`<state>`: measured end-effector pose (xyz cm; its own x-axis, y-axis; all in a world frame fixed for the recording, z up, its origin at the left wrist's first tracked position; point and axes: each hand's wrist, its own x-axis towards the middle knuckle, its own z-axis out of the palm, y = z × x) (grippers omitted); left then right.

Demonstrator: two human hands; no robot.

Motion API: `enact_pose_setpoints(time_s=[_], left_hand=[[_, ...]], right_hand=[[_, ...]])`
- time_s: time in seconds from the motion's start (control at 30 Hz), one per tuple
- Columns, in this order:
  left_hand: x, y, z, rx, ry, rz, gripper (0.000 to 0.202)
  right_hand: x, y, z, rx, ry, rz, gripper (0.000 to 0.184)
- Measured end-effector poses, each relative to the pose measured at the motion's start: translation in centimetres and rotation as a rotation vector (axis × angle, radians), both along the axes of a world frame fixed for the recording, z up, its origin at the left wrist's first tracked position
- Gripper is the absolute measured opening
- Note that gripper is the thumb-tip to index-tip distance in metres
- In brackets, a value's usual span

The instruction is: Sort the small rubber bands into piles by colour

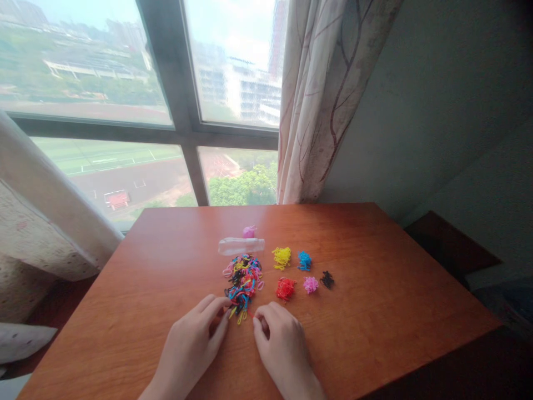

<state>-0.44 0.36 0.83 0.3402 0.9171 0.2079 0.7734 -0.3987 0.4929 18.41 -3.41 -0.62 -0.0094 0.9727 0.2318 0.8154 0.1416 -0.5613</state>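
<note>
A mixed pile of small coloured rubber bands (245, 275) lies on the wooden table, with pink, black, blue, red and yellow loops tangled together. My left hand (195, 333) is at the pile's near left edge, thumb and forefinger curled close together against the bands; what is between them is too small to make out. Just right of the pile's near end, my right hand (280, 336) pinches a red rubber band (251, 314). Sorted clumps sit to the right: yellow bands (282, 258), blue bands (304, 260), red bands (285, 289), pink bands (310, 285) and black bands (327, 279).
Behind the pile lies a clear plastic bag or sleeve (241, 246), with a small pink item (249, 231) just beyond it. The brown table (375, 300) reaches back to a window (187, 130) with curtains (312, 100) at both sides.
</note>
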Motion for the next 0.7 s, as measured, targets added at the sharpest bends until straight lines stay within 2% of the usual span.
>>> enact_pose_setpoints(time_s=[0.17, 0.33, 0.5, 0.7], left_hand=[[-0.1, -0.1, 0.0, 0.030, 0.009, -0.005, 0.018], [-0.1, -0.1, -0.1, 0.057, 0.023, -0.009, 0.018], [0.0, -0.1, -0.1, 0.068, 0.027, -0.029, 0.020], [0.3, -0.2, 0.1, 0.078, 0.052, -0.015, 0.017]], right_hand=[[3.0, -0.4, -0.5, 0.061, 0.075, -0.075, 0.015], [5.4, 0.5, -0.6, 0.116, 0.051, -0.142, 0.017], [5.9, 1.2, -1.0, 0.121, 0.026, -0.161, 0.018], [5.3, 0.6, -0.7, 0.149, 0.057, -0.142, 0.017]])
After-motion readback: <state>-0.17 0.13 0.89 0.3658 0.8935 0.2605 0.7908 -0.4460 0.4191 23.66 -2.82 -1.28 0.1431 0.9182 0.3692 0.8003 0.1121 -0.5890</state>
